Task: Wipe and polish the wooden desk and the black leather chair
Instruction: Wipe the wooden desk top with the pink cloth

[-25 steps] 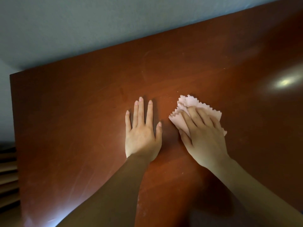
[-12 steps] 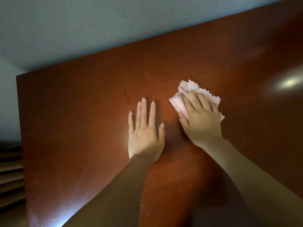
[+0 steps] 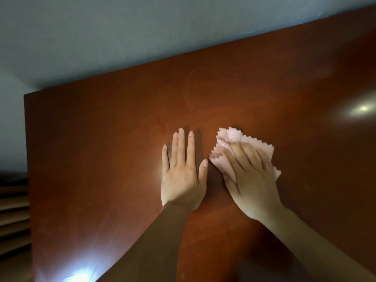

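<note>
The left hand (image 3: 181,176) lies open and palm down, fingers straight and close together, on the reddish-brown wooden counter (image 3: 97,159), whose smooth, glossy top shows faint streaks all around it. Just to its right the right hand (image 3: 252,180), slightly blurred, presses outstretched, spread fingers flat on a pale pink cloth (image 3: 231,137). The soft, crumpled cloth lies under those fingers, its zigzag-cut edge reaching past the fingertips and out at the hand's right side, its left corner just beside the left thumb tip.
</note>
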Action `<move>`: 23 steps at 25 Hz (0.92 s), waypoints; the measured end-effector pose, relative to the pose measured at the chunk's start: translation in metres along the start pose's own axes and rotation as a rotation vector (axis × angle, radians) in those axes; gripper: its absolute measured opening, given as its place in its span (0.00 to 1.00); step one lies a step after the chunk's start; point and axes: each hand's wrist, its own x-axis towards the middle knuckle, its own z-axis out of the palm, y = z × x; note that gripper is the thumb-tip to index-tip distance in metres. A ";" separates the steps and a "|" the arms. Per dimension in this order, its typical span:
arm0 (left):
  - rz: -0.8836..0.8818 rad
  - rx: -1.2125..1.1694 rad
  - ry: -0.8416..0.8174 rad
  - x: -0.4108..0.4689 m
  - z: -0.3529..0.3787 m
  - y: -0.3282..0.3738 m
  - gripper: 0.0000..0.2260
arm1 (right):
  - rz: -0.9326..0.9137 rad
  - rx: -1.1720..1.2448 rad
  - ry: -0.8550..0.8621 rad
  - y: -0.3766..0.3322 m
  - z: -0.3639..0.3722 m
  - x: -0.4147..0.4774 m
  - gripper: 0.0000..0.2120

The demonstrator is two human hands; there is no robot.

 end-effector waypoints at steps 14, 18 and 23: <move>0.007 0.027 0.025 0.000 0.003 0.002 0.28 | 0.061 0.110 -0.182 -0.012 -0.010 0.235 0.27; 0.006 0.033 0.028 0.000 0.003 0.001 0.28 | -0.007 0.136 -0.109 -0.022 -0.008 0.229 0.26; 0.004 0.031 0.025 0.000 0.003 -0.001 0.29 | -0.218 0.123 -0.009 -0.012 -0.006 0.162 0.26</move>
